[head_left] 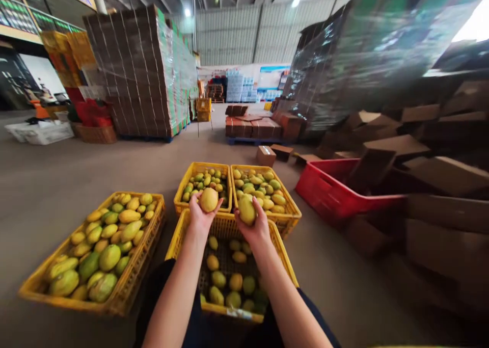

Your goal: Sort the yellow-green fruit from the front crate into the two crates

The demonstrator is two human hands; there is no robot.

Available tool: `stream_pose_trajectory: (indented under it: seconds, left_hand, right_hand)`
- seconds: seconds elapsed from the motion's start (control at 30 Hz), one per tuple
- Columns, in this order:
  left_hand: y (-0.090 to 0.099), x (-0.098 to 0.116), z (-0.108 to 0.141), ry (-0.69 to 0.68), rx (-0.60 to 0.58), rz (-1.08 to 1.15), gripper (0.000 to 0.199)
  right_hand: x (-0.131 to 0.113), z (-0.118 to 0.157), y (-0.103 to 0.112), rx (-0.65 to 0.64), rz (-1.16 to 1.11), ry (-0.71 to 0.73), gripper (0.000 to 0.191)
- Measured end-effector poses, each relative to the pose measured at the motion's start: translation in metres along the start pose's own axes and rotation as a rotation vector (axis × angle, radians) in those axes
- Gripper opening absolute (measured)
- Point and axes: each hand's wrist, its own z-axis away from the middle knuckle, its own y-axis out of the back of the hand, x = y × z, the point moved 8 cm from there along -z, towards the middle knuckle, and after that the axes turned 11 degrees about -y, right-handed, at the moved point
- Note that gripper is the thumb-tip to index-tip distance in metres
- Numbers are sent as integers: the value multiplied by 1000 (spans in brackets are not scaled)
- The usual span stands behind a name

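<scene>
In my left hand (196,218) rests a rounded yellow mango (209,200), with the fingers curved round its sides. My right hand (259,228) grips a greener mango (247,209), thumb and fingers on either side. Both hands are above the far edge of a yellow crate (176,236) between my legs, where several mangoes lie spread over the bottom. Just beyond stand two more yellow crates, the left one (179,190) with small green and yellow mangoes, the right one (292,218) with mostly yellow ones. My forearms hide part of the near crate.
A yellow crate (141,266) heaped with larger mangoes stands on the floor at left. To the right are a red crate (324,197) and a pile of cardboard boxes (439,210). Wrapped pallet stacks (133,73) rise behind, with flat cartons (252,128) on a low pallet.
</scene>
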Motion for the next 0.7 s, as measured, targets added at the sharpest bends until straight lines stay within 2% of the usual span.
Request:
stream_pose_trajectory:
  seconds: [0.07, 0.2, 0.27, 0.4, 0.5, 0.63, 0.7]
  left_hand:
    - [1, 2, -1, -10, 18, 17, 17]
    - [0, -5, -3, 55, -1, 21, 19]
    - [3, -9, -6, 84, 12, 10, 22]
    - [10, -17, -14, 113, 42, -5, 24]
    - [13, -18, -14, 100, 76, -10, 22]
    - [-4, -13, -8, 50, -22, 39, 13]
    - [-12, -10, -4, 37, -63, 107, 9]
  right_hand:
    - [2, 1, -1, -8, 16, -40, 9]
    - [9, -3, -10, -91, 99, -85, 33]
    - [11, -9, -13, -113, 127, -80, 37]
    - [12, -20, -8, -22, 130, -34, 28]
    - [14, -20, -11, -43, 124, -32, 23]
    - [11, -14, -18, -109, 132, -11, 9]
    - [11, -12, -21, -149, 158, -32, 12]
